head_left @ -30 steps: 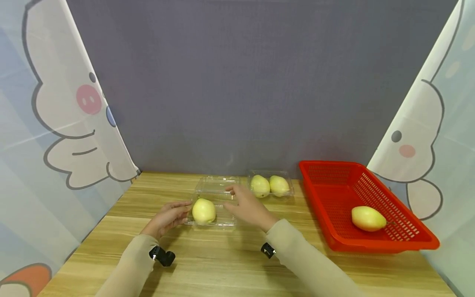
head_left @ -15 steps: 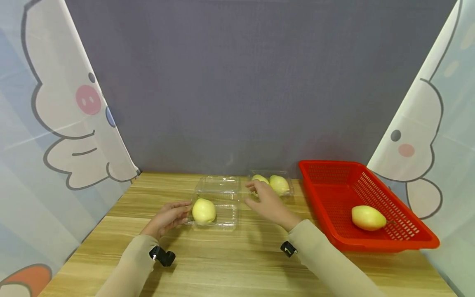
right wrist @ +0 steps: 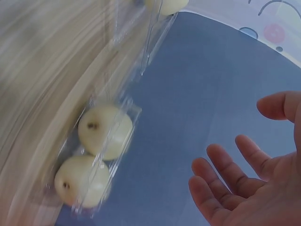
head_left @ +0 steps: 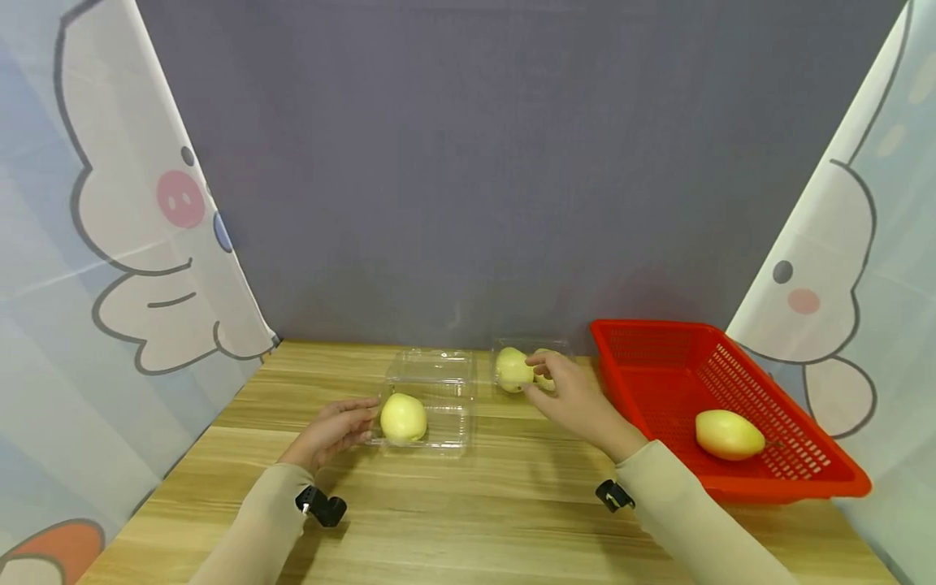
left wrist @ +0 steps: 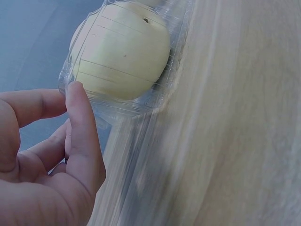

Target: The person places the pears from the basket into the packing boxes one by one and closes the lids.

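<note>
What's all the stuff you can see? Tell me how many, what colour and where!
Flat wood-grain table: 1, light brown, lower part of the head view
Plain cloth backdrop: 1, grey, behind the table
Cartoon-print cloths: 2, white and pale blue, either side
Rectangular plastic basket: 1, red, right
Oval stemmed fruit: 1, yellow, in the basket
Open plastic box: 1, clear, left of centre
Nearer round fruit: 1, yellow, in the open box
Farther plastic box: 1, clear, beside the basket
Farther round fruits: 2, yellow, in the farther box
Small wrist devices: 2, black, at the wrists
Long sleeves: 2, beige, both arms
Left hand: 1, at the open box
Right hand: 1, before the farther box
</note>
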A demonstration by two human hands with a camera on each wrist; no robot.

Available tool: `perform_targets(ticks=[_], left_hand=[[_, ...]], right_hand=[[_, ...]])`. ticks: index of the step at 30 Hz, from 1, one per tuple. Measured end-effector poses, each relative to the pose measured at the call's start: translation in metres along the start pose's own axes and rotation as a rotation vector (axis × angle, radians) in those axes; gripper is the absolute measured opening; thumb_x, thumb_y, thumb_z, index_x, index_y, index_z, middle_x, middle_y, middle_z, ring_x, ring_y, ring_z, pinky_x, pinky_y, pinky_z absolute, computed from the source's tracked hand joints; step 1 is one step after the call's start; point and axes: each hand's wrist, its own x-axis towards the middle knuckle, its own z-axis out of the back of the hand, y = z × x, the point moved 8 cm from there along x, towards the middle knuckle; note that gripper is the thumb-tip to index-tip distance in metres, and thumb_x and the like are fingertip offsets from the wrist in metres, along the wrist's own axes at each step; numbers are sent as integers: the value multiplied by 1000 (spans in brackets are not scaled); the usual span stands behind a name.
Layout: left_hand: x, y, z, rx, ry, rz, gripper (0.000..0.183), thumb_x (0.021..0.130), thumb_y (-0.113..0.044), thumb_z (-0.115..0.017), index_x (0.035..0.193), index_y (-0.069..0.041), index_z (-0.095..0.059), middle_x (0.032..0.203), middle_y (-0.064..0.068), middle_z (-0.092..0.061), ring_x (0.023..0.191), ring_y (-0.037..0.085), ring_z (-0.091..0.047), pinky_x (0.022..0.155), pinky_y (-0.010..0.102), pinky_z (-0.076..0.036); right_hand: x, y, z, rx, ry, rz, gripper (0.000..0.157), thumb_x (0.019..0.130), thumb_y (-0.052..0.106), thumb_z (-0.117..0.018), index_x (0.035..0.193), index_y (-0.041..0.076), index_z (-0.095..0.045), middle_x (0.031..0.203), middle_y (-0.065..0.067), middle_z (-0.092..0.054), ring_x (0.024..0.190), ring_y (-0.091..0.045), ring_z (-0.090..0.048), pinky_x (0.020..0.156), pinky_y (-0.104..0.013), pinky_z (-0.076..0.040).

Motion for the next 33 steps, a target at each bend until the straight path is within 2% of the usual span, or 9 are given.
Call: perform_targets(ticks=[7,16,27,33], left_hand=[[0,-1,1,9,4,-6,52,103,-15,-58,146,10,-43,114,9,-54,88,11,-55,74,19,-56],[0,-1,1,3,10,-11,52,103,-13,-58,146,10,-42,110,8,-55,87,10,-55,73,19,-56],[1,-2,0,-5,17,-12,52,102,-11,-57,146,11,-42,103,6,-56,83,9,-56,71,18,-55],[1,-1,0,0,7,-11,51,102,-13,-58,146,10,-43,107,7,-56,86,10,-56,73,19,-56]], right_hand=[[-13,-10,21,21,0,-16,36,95,15,-66,126,-1,-57,124,-18,-60,114,-37,-60,89,-51,-56],[-27,-22,50,-91,-26,-26,33,96,15,-65,126,4,-59,121,-12,-64,111,-33,-61,90,-53,-52],[-47,-44,93,-166,-15,-101,39,100,29,-62,130,5,-55,123,-17,-62,116,-39,-57,91,-60,-50],[-55,-56,108,-166,6,-128,40,100,31,-61,130,5,-54,123,-19,-62,115,-40,-56,92,-62,-48]])
